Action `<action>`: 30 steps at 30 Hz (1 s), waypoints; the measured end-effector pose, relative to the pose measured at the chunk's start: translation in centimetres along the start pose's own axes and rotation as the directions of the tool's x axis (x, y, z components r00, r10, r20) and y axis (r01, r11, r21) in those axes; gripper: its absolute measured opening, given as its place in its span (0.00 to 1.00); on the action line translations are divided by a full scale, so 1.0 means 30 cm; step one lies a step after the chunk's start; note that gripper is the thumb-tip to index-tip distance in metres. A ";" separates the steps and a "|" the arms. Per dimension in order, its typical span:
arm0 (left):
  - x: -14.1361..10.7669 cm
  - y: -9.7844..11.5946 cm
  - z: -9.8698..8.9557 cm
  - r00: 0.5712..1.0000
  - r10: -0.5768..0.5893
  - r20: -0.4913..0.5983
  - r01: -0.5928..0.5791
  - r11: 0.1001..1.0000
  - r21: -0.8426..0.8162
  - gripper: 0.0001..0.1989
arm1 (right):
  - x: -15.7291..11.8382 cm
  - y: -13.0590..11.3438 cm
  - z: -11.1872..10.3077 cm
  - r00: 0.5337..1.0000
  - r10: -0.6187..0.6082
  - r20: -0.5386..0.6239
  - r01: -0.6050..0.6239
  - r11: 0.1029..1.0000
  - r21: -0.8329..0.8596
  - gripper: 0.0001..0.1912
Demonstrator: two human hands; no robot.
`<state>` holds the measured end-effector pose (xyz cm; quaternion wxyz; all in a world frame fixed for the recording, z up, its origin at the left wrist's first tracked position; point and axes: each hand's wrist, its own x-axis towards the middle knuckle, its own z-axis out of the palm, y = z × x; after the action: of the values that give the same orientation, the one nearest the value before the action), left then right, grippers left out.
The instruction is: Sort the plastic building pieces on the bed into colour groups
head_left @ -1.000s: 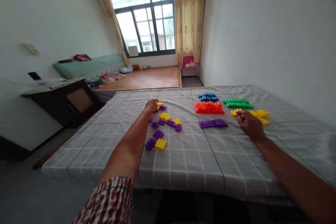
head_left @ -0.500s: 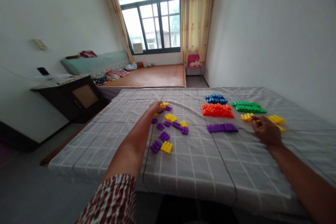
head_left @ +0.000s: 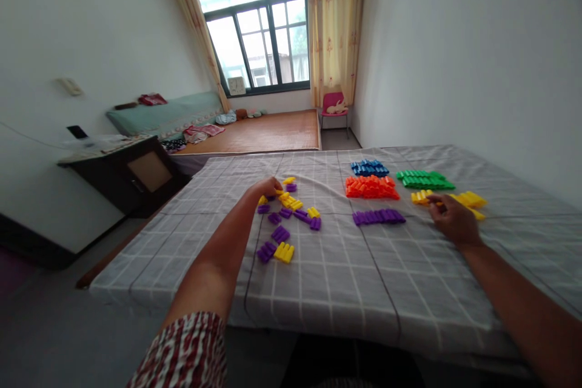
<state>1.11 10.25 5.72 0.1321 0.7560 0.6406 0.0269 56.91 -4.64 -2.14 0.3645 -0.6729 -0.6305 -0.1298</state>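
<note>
My left hand point(head_left: 271, 186) reaches over a loose scatter of yellow and purple ribbed plastic pieces. Its fingers are pinched at a small yellow piece point(head_left: 280, 193), beside a yellow cluster point(head_left: 291, 201). Purple pieces point(head_left: 280, 233) and another yellow piece point(head_left: 284, 253) lie nearer me. On the right, my right hand point(head_left: 453, 220) has its fingertips closed at the end of a short yellow row point(head_left: 421, 196); the fingers partly hide what they grip. More yellow pieces point(head_left: 471, 200) lie just behind that hand.
Grouped by colour on the checked tablecloth point(head_left: 327, 291) are a purple row point(head_left: 379, 217), an orange pile point(head_left: 371, 187), blue pieces point(head_left: 370, 168) and green pieces point(head_left: 425, 180). Past the table stand a bed point(head_left: 273, 130) and a pink chair point(head_left: 334, 103). A dark cabinet point(head_left: 122, 176) is at left.
My left hand has moved nearer from the farthest yellow piece, which stays on the cloth, to the yellow cluster. My right hand remains at the yellow row. The view has shifted slightly.
</note>
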 end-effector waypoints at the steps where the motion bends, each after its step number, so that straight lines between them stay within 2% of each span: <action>1: 0.001 0.000 -0.010 1.000 -0.006 -0.014 0.006 1.000 -0.004 0.14 | -0.001 -0.001 -0.001 1.000 0.004 0.003 -0.004 1.000 0.002 0.15; 4: 0.013 0.022 -0.015 0.991 -0.032 -0.129 0.030 0.999 -0.011 0.19 | -0.004 -0.005 -0.006 1.000 0.013 0.006 -0.013 1.000 0.003 0.14; 6: 0.025 0.054 0.006 0.980 -0.013 -0.196 0.010 1.000 -0.019 0.23 | -0.005 -0.008 -0.011 1.000 0.019 0.003 -0.019 1.000 0.006 0.14; 9: 0.044 0.108 0.057 0.974 0.064 -0.215 -0.073 0.997 -0.033 0.27 | -0.007 -0.012 -0.017 1.000 0.016 -0.004 -0.016 1.000 0.012 0.15; 12: 0.063 0.141 0.085 0.969 0.097 -0.226 -0.113 0.992 -0.058 0.25 | -0.006 -0.011 -0.016 1.000 0.001 -0.030 -0.001 1.000 0.015 0.15; 16: 0.073 0.159 0.063 0.959 0.003 -0.282 -0.037 0.993 -0.113 0.16 | -0.009 0.001 -0.005 0.998 -0.013 -0.056 0.014 1.000 0.018 0.14; 19: 0.049 0.188 0.050 0.946 -0.056 -0.318 0.001 0.985 -0.173 0.15 | -0.014 0.003 -0.004 0.998 -0.022 -0.057 0.024 0.999 0.025 0.14; 21: 0.017 0.225 0.062 0.949 -0.037 -0.312 -0.050 0.962 -0.267 0.14 | -0.011 -0.023 -0.011 0.998 -0.036 -0.044 0.038 0.998 0.050 0.15; 23: -0.026 0.274 0.088 0.962 0.013 -0.272 -0.149 0.860 -0.488 0.13 | 0.006 -0.087 -0.021 0.997 -0.077 0.012 0.075 0.991 0.112 0.15; 26: -0.093 0.359 0.130 0.979 0.060 -0.194 -0.195 0.543 -0.816 0.13 | 0.062 -0.255 -0.016 0.963 -0.220 0.158 0.170 0.945 0.278 0.15; 28: -0.134 0.414 0.151 0.987 0.056 -0.148 -0.157 0.414 -0.897 0.15 | 0.102 -0.393 0.011 0.920 -0.337 0.200 0.241 0.889 0.388 0.16; 30: -0.167 0.457 0.164 0.991 0.059 -0.123 -0.136 0.348 -0.928 0.18 | 0.127 -0.525 0.054 0.862 -0.445 0.242 0.284 0.821 0.495 0.19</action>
<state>14.44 2.56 4.83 0.5142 0.5822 0.4698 0.4193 42.25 -1.66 4.29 0.3587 -0.4485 -0.8157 0.0695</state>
